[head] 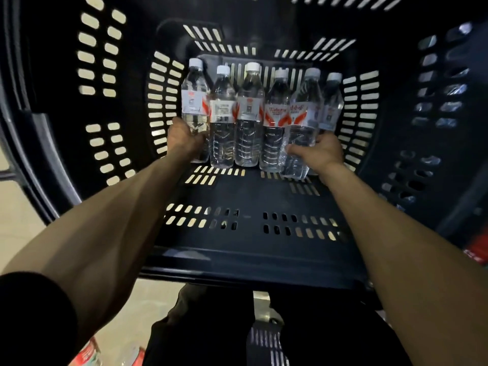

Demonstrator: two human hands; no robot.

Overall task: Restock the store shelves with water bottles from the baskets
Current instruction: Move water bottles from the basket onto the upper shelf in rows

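We found six water bottles (pixel 249 112) ranged against the slotted basket's (pixel 250 194) far wall. The left hand (pixel 184 140) gripped the leftmost bottle (pixel 194 99), the right hand (pixel 326 151) the fifth bottle (pixel 303 117) — pick-up stage; next, we judged, lift both clear.

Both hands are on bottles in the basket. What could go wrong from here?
1. The right hand grips the tilted bottle near its base. Lifted that way, it may slip or knock the rightmost bottle beside it.
2. The left hand also holds the leftmost bottle low, so its top could swing into the neighbouring bottle packed against it.
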